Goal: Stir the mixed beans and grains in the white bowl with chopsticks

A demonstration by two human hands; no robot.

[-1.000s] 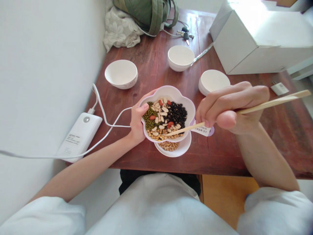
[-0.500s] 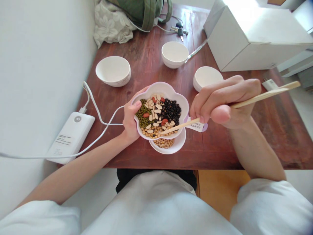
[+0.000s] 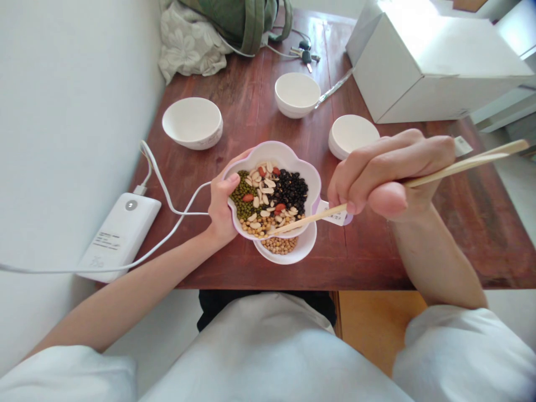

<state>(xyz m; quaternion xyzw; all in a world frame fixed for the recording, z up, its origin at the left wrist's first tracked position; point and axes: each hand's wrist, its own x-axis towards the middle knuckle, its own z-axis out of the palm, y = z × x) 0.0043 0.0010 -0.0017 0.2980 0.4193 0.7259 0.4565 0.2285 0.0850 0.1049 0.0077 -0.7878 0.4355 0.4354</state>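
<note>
My left hand (image 3: 221, 204) grips the left rim of a pale flower-shaped bowl (image 3: 278, 152) held above the table. The bowl holds mixed beans and nuts: green beans, black beans, pale nuts, red ones and soybeans. My right hand (image 3: 387, 176) is closed on wooden chopsticks (image 3: 464, 163), whose tips reach into the soybeans at the bowl's near edge. Just below the lifted bowl sits a small white bowl (image 3: 299, 251) with soybeans in it.
On the red-brown table (image 3: 259, 111) stand two white bowls (image 3: 192, 121) (image 3: 297, 94) and an upturned white bowl (image 3: 352, 134). A white power bank (image 3: 119, 235) with a cable lies at the left edge. A white box (image 3: 435, 67), keys (image 3: 305, 54) and a green bag (image 3: 240, 19) sit behind.
The chopstick tips have slid a little leftward through the soybeans. The view shifted slightly left and down a second ago; both hands keep their grips.
</note>
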